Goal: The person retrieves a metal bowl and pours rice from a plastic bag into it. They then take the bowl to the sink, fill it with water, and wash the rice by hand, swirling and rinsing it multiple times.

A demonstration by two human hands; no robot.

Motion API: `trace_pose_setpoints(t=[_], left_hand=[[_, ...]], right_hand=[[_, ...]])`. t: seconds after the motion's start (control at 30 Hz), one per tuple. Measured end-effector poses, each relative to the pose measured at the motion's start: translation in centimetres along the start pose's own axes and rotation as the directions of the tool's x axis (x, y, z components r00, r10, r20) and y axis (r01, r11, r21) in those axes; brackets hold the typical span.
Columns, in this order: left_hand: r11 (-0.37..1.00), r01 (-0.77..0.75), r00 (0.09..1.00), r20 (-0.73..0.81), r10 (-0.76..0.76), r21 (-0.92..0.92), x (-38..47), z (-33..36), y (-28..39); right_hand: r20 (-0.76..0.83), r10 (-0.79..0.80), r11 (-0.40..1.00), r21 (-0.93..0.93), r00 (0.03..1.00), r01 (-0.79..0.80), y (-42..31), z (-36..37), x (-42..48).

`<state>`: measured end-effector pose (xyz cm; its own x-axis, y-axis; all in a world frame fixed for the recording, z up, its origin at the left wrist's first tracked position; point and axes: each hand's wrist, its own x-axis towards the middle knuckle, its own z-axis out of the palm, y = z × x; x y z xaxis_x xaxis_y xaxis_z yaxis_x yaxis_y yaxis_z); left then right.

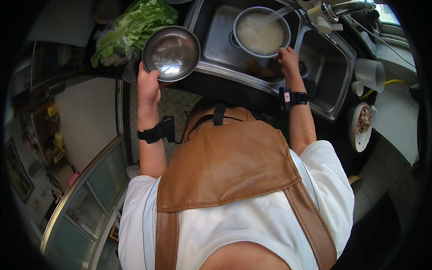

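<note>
My left hand (149, 84) grips the rim of a shiny metal bowl (171, 54), whose inside faces up to the camera, beside the sink's left edge. My right hand (288, 60) holds the near right rim of a round metal pot (262, 32) over the large sink basin (216, 44). Water (278, 14) streams from the faucet (332, 11) into the pot, which holds cloudy, pale liquid; whether grains lie in it I cannot tell. A brownish, lumpy item (260, 68) lies in the basin below the pot.
Leafy green lettuce (135, 27) in clear plastic lies left of the bowl. A smaller basin (327, 64) adjoins on the right. Beyond it stand a translucent plastic container (370, 74), a small white cup (357, 88) and a patterned bowl (357, 135) holding what looks like meat.
</note>
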<state>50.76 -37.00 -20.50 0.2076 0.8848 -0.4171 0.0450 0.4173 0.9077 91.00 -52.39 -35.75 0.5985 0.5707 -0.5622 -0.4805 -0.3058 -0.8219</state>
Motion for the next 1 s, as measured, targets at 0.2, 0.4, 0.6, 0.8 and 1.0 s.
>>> trace_pose_setpoints(t=[0.2, 0.4, 0.6, 0.8, 1.0], left_hand=[[1.0, -0.001, 1.0, 0.023, 0.0, 0.015, 0.3, 0.6, 0.4], [1.0, 0.016, 1.0, 0.016, -0.016, 0.025, 0.2, 1.2, 0.6], [0.999, 0.017, 0.999, 0.028, -0.018, 0.03, 0.2, 1.6, 0.8], [1.0, 0.019, 0.999, 0.04, -0.02, 0.024, 0.4, 1.9, 1.0], [1.0, 0.016, 0.999, 0.051, -0.017, 0.019, 0.9, 2.4, 0.7]], right_hand=[[-0.045, -0.051, 0.999, 0.004, 0.998, 0.051, -1.1, -0.6, -0.9], [-0.099, -0.07, 0.997, 0.019, 0.993, 0.073, -1.7, -1.8, -2.4], [-0.156, -0.133, 0.985, 0.09, 0.979, 0.148, -1.5, -3.1, -3.3], [-0.187, -0.125, 0.984, 0.104, 0.974, 0.146, -1.8, -3.7, -4.0], [-0.232, -0.101, 0.975, 0.171, 0.968, 0.142, -2.3, -3.7, -5.2]])
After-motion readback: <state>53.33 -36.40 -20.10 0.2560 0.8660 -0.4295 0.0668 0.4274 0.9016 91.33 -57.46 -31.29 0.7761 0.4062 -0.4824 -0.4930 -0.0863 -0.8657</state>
